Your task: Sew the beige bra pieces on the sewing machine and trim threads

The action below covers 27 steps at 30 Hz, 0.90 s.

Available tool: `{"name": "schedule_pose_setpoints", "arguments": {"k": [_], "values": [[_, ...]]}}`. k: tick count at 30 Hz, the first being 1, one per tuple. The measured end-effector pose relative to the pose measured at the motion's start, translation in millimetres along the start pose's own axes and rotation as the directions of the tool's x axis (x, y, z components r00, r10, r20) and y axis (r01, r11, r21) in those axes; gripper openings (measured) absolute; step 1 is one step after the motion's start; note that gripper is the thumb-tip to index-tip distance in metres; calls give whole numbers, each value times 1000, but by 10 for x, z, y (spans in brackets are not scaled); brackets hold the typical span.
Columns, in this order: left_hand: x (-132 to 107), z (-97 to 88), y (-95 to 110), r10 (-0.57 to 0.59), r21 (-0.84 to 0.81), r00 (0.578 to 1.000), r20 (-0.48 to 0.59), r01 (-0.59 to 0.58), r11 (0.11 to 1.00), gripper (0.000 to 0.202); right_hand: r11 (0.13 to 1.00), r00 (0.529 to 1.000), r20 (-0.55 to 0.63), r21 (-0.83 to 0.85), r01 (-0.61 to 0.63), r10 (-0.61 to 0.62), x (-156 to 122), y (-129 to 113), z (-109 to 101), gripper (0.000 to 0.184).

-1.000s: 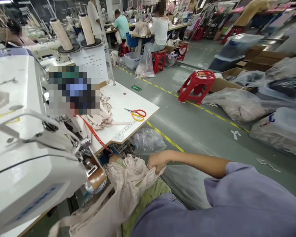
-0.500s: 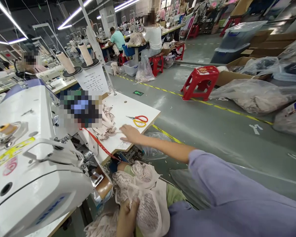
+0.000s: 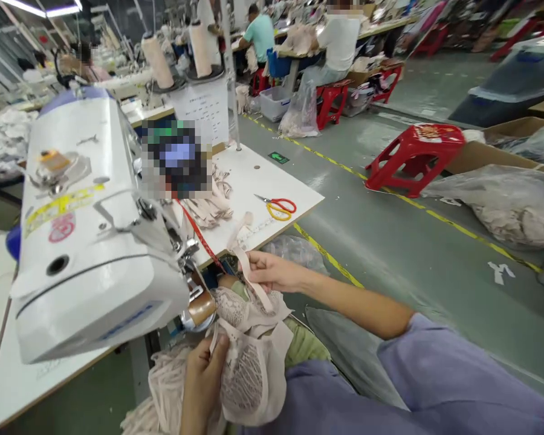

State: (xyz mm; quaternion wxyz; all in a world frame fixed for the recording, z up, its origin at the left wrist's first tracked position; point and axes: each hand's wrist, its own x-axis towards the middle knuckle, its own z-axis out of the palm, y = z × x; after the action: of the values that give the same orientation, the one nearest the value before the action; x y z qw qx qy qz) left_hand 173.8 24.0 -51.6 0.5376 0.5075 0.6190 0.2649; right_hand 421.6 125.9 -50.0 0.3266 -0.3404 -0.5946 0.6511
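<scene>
The person's left hand (image 3: 204,374) has a narrow grip on the edge of a beige lace bra (image 3: 249,368), which I see draped over the lap beside the sewing machine (image 3: 95,254). The right hand (image 3: 272,272) pinches a pale strip (image 3: 255,283) above it, near the edge of the bench (image 3: 272,175). There, scissors (image 3: 280,208) (one handle loop red, the other yellow) lie near a heap of beige pieces (image 3: 213,208).
</scene>
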Motion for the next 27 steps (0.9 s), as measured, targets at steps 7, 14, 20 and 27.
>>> {"name": "schedule_pose_setpoints", "arguments": {"k": [7, 14, 20, 27], "values": [[-96, -134, -24, -15, 23, 1000, 18, 14, 1000, 51, 928, 981, 147, 332, -167, 124, -320, 28, 533, 38], [-156, -127, 19, 86, 123, 995, 50, -92, 988, 50, 968, 966, 254, 224, -114, 56, -198, -6, 712, 32], [-186, -182, 22, 131, 143, 982, 133, -150, 978, 43, 989, 979, 140, -5, 150, -148, -178, -6, 838, 25], [-266, 155, -199, 330, 19, 933, -144, -331, 943, 27, 978, 1000, 20, 208, 6, -10, -134, 34, 884, 32]]}}
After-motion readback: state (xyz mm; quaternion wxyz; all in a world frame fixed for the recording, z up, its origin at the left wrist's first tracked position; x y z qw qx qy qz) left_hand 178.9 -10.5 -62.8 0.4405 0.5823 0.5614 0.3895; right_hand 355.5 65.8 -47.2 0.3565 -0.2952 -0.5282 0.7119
